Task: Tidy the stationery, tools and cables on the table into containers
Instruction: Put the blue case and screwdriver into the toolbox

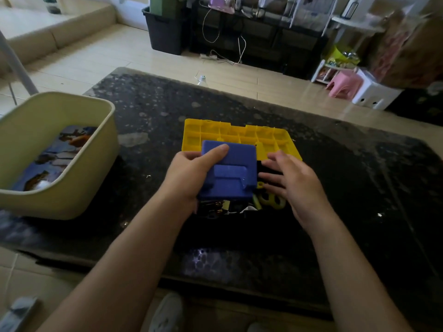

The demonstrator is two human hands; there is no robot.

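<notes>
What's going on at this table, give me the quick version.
A person is sorting items at a dark table. Their left hand grips a blue plastic insert above an open case whose yellow compartmented lid lies folded back. The right hand, fingers straight, reaches into the case beside yellow-handled scissors; whether it touches anything is unclear. A beige bin sits at the left with a printed item inside.

Pink stool [343,84] nr white stool [374,95]; blk bin [165,32] far back
</notes>
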